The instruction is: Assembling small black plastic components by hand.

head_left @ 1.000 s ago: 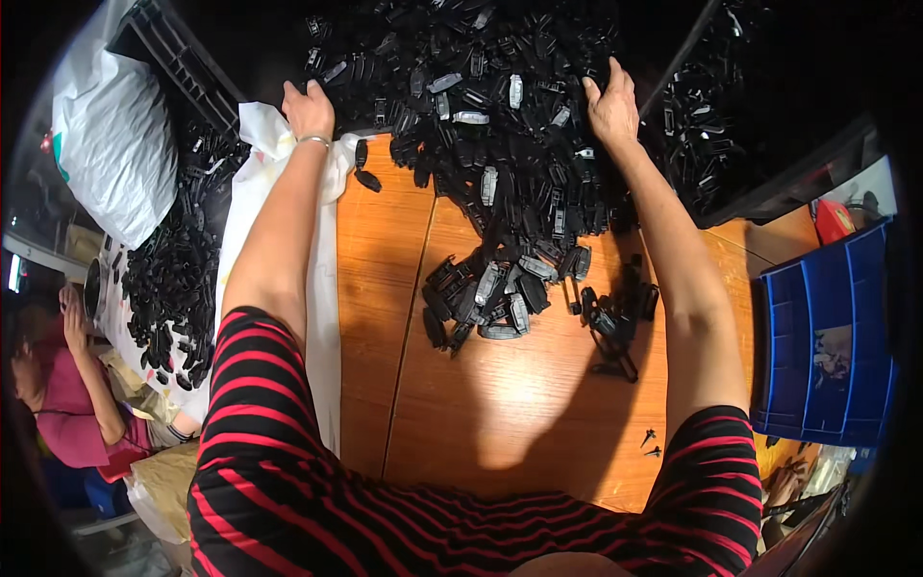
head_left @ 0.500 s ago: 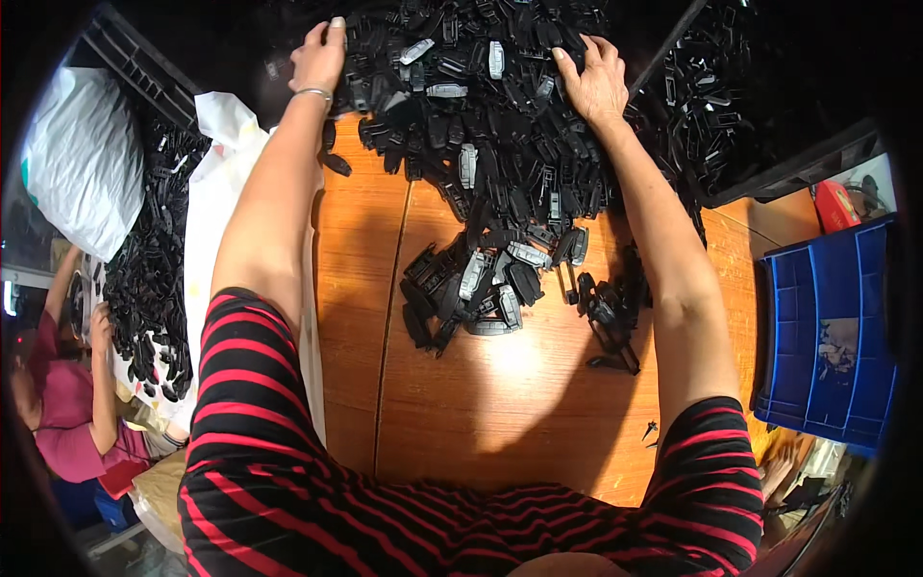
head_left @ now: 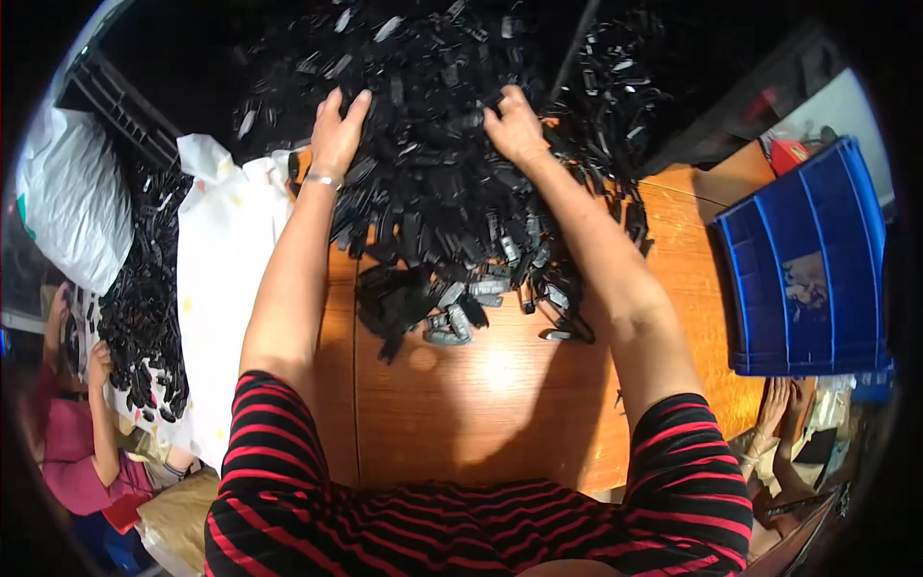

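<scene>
A big heap of small black plastic clip-like parts [head_left: 433, 207] spreads over the far half of the wooden table [head_left: 461, 413], a few of them showing a pale grey sheen. On the heap's left side lies my left hand [head_left: 338, 139], thumb and fingers apart, a bracelet at the wrist. My right hand [head_left: 517, 133] reaches into the heap right of centre, its fingers spread and slightly blurred. Both hands touch the parts, and neither visibly grips a single one. Some fingertips are lost among the dark parts.
Right of me stands a blue plastic crate [head_left: 808, 274], with a dark bin edge [head_left: 740, 115] beyond it. A white cloth [head_left: 226, 279], another heap of black parts [head_left: 149, 308] and a white bag [head_left: 75, 197] are on the left. Other people's hands [head_left: 99, 363] show at both sides.
Both hands have come nearer to me and closer together, the right one moving left across the heap. Parts around them have shifted, and the whole view has turned slightly.
</scene>
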The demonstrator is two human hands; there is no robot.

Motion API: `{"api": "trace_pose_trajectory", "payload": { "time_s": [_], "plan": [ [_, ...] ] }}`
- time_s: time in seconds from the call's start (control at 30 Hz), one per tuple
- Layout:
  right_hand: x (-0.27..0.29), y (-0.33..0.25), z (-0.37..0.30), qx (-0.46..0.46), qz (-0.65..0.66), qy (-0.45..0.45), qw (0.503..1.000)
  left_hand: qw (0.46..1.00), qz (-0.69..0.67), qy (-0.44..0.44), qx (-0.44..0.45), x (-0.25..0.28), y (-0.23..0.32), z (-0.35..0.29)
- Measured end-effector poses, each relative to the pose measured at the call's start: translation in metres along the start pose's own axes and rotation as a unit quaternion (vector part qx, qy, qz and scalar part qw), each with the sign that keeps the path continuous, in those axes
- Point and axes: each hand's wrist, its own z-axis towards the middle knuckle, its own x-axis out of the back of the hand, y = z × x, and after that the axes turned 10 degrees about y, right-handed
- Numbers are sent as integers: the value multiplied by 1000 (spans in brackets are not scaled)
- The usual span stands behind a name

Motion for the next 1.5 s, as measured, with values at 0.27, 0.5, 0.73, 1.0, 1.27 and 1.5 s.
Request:
{"api": "trace_pose_trajectory", "payload": {
  "time_s": [0.27,0.5,0.73,1.0,1.27,1.5],
  "plan": [
    [43,-47,-39,109,23,-205,972,998,-24,-32,-49,40,-20,-48],
    [158,-7,74,79,-48,-113,989,990,-37,-43,-127,46,-12,-56],
    [139,69,145,135,-440,65,885,991,-63,-74,-94,43,-21,-52],
    [133,44,115,74,-436,-18,897,992,-48,-73,-91,47,-23,-48],
    [149,44,51,29,-402,-82,912,994,-44,-78,-68,42,-11,-52],
    [135,33,-20,158,-379,-67,909,994,-46,-59,-80,37,-14,-51]
  ]
}}
